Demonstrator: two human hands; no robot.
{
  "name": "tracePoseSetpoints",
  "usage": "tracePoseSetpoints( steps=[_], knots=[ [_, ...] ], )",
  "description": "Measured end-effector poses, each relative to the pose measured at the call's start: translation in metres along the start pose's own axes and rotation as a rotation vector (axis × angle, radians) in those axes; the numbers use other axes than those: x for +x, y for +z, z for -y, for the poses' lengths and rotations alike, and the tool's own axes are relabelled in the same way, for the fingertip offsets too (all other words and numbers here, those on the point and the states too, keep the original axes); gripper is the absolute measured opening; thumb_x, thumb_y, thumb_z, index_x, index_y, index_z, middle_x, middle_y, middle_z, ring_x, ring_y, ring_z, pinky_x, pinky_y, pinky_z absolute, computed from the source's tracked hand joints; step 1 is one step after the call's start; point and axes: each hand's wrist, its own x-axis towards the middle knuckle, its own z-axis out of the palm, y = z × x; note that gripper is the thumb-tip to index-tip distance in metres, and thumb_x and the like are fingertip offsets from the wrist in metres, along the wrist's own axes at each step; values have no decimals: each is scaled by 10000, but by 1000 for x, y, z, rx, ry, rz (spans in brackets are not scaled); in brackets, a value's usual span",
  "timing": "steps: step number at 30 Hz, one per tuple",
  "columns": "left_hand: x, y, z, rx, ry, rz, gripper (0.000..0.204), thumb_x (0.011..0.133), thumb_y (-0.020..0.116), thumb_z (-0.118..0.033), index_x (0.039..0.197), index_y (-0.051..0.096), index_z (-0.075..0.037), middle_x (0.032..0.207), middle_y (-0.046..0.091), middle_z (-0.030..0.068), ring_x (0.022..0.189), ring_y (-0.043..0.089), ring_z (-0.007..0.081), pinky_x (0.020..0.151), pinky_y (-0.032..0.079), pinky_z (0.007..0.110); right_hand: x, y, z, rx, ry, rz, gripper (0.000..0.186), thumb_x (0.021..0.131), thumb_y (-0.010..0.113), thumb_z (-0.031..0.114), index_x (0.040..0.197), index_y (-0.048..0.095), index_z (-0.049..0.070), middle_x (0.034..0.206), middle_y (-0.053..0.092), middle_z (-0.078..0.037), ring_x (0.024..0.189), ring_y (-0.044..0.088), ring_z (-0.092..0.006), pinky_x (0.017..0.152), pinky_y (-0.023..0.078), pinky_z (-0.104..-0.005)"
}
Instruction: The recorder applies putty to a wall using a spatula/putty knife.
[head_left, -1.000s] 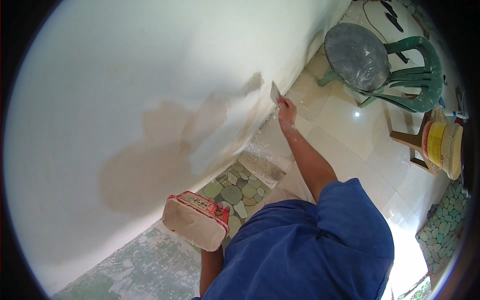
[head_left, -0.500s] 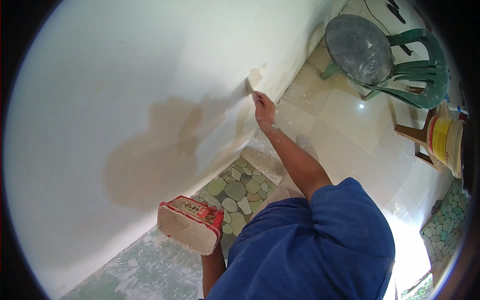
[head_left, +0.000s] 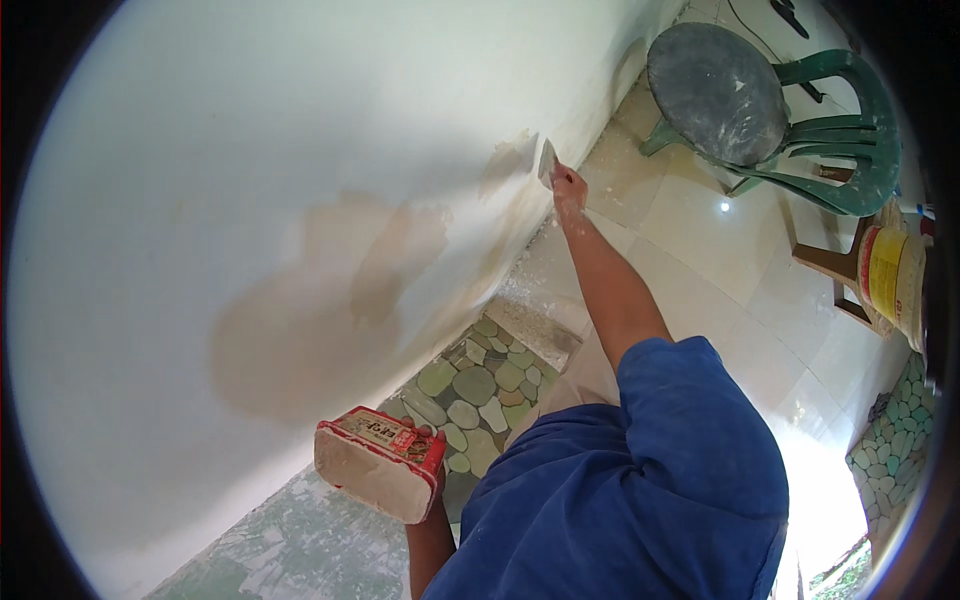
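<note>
My right hand (head_left: 568,188) is closed on a putty knife (head_left: 546,160), its blade held at the low part of the white wall (head_left: 310,120), by a small beige patch (head_left: 500,165). Whether the blade touches the wall I cannot tell. Beneath me on the left, my left hand (head_left: 425,436) grips a red-rimmed plastic tub (head_left: 372,472) with pale putty coating its inside. My shadow falls across the wall between the two hands.
A green plastic chair (head_left: 852,115) with a dark round seat stands at upper right by the wall. A yellow-labelled bucket (head_left: 888,280) rests on a wooden stand (head_left: 820,262). Below me, pebble-patterned floor (head_left: 460,385) meets a step and beige tiles (head_left: 690,270).
My right hand and knife swung left and down against the wall patch, then moved back up and right. The tub has shifted slightly left and down.
</note>
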Motion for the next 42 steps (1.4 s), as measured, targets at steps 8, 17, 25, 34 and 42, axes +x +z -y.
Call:
tracePoseSetpoints(
  steps=[8, 17, 25, 34, 42],
  knots=[
    [-6, -18, -2, -9, 28, -88, 557, 911, 510, -395, 1368, 354, -118, 1303, 448, 176, 1149, 494, 376, 1016, 340, 583, -48, 38, -2, -45, -87, 40, 257, 902, 543, 174, 1084, 645, 23, 911, 680, -94, 839, 607, -123, 761, 467, -260],
    [6, -3, 1, -76, -39, 28, 537, 908, 539, -314, 1357, 361, -80, 1299, 440, 174, 1188, 462, 359, 1053, 325, 551, -65, 1, -5, 56, -93, 177, 235, 875, 521, 75, 1056, 650, -2, 934, 672, -68, 860, 593, -126, 804, 456, -247],
    [-10, -16, -1, 39, 11, -93, 522, 926, 487, -376, 1360, 360, -116, 1275, 476, 169, 1117, 511, 358, 1001, 375, 555, -52, 44, 65, 125, -159, 21, 253, 882, 527, 80, 1088, 626, -27, 949, 664, -74, 858, 580, -124, 796, 446, -237],
    [-10, -17, 1, 18, 19, -49, 544, 917, 495, -397, 1359, 359, -111, 1282, 472, 177, 1142, 502, 360, 1009, 367, 555, -107, 31, 54, 252, -85, 224, 286, 848, 485, 18, 1097, 624, -11, 906, 651, -74, 852, 581, -129, 804, 455, -247],
    [-17, -10, 7, -17, 21, -45, 543, 921, 498, -389, 1361, 357, -104, 1290, 462, 175, 1147, 499, 358, 1020, 358, 553, 7, 14, 30, 167, -7, -38, 266, 875, 505, 59, 1093, 634, -21, 1009, 661, -92, 927, 598, -156, 860, 444, -252]
  ],
)
